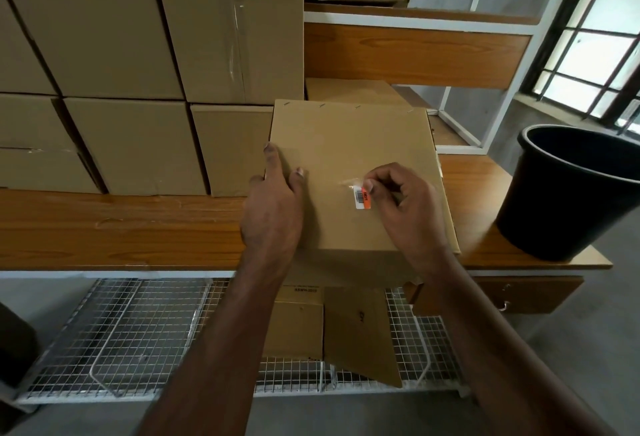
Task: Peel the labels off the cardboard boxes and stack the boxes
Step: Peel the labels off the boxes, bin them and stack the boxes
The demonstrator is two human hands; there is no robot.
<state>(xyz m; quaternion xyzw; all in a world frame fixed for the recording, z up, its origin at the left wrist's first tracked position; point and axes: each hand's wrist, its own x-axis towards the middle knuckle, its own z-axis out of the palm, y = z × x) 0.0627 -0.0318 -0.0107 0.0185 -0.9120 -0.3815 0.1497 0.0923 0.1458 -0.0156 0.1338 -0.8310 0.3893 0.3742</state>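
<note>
A brown cardboard box point(349, 144) lies on the wooden table point(121, 224) in front of me, its near end past the table edge. On its top face sits a small white barcode label with an orange end point(362, 197) under a strip of clear tape. My left hand point(273, 207) rests flat on the box's left side, fingers straight. My right hand point(401, 203) has curled fingers and pinches the label's upper edge with thumb and forefinger.
Stacked cardboard boxes point(138, 54) fill the table's back left. A black bucket point(571, 193) stands at the table's right end. Below the table, a wire rack point(138, 331) holds flattened cardboard pieces point(360, 331). A shelf unit stands behind, a window at right.
</note>
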